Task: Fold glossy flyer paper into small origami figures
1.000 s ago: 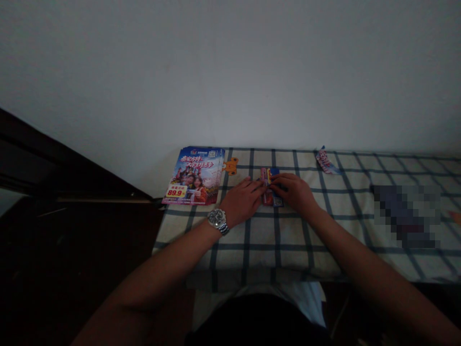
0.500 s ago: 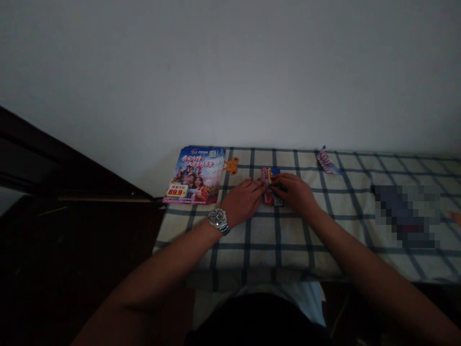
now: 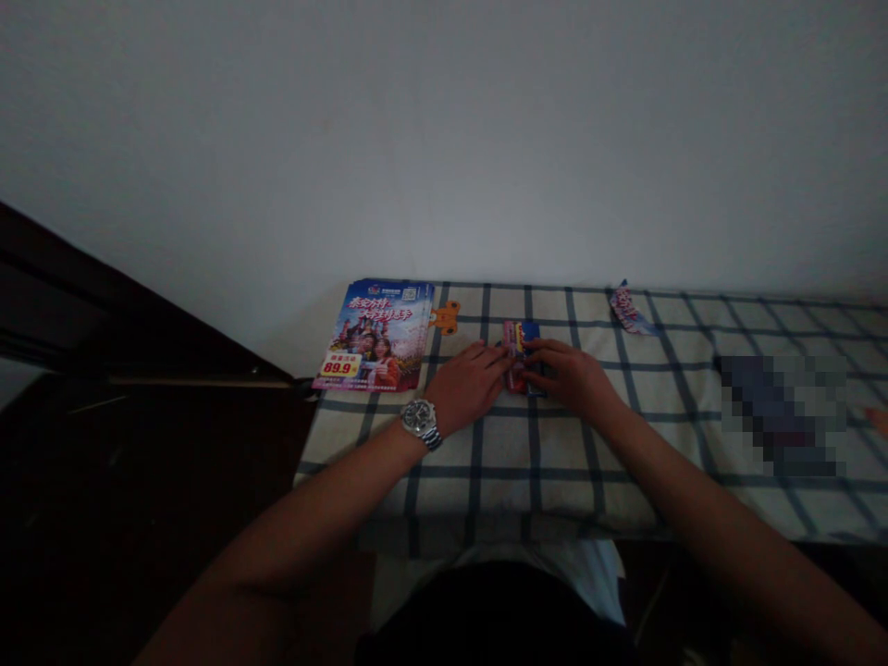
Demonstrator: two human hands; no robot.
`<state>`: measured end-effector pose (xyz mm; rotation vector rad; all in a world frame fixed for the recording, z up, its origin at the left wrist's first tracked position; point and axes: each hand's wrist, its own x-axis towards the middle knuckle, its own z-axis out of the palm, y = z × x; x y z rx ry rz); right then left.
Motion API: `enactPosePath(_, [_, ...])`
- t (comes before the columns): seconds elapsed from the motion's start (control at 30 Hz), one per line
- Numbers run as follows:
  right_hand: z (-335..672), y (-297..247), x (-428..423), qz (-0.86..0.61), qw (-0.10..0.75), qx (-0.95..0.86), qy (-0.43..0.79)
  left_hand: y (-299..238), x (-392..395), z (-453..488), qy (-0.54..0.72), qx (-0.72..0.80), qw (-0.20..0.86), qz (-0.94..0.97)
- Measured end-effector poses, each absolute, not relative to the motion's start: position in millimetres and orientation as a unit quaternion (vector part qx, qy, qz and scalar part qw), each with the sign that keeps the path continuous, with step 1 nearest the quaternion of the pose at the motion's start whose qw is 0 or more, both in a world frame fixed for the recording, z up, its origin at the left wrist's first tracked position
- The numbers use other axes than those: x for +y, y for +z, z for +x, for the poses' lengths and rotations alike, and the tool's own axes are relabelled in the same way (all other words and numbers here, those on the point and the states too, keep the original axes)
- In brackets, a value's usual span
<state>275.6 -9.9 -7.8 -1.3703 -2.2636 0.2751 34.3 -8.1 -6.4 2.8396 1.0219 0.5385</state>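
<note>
A small folded strip of coloured leaflet paper [image 3: 516, 339], pink and blue, lies on the checked cloth [image 3: 486, 444]. My left hand [image 3: 466, 387], with a metal wristwatch [image 3: 419, 420] on the wrist, lies with its fingers stretched flat against the strip's left edge. My right hand [image 3: 567, 375] covers the strip's right side, with its fingertips pressed down on the paper. Both hands touch the strip; most of its lower part is hidden under them.
A stack of colourful leaflets [image 3: 376, 337] lies at the cloth's far left corner, next to a small orange cut-out [image 3: 444, 317]. Another folded paper piece [image 3: 628, 310] sits near the wall. A blurred patch [image 3: 783, 414] is at right. Dark furniture [image 3: 104, 370] stands left.
My right hand has slid slightly nearer along the strip. The left hand and the paper stay where they were.
</note>
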Motion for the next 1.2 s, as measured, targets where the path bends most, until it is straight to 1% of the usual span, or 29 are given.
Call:
enactPosePath(0.13, [280,-10,-13,-0.479,0.245,-0.836,0.106,-6,-8,35,0.166,0.339,0.04,0.925])
enactPosePath(0.33, [283,-9,-18,-0.451,0.229,-0.856,0.104,-6,-8,34,0.164,0.336,0.04,0.926])
enactPosePath(0.73, [284,-3,-23,-0.453,0.209,-0.86,0.107,-5,-9,35,0.166,0.34,0.037,0.925])
enactPosePath(1.0, [281,-8,-23,-0.444,0.231,-0.862,0.075,-8,-8,35,0.168,0.334,0.036,0.927])
enactPosePath(1.2, [282,-9,-24,-0.446,0.233,-0.86,0.082,-7,-9,35,0.168,0.34,0.034,0.925])
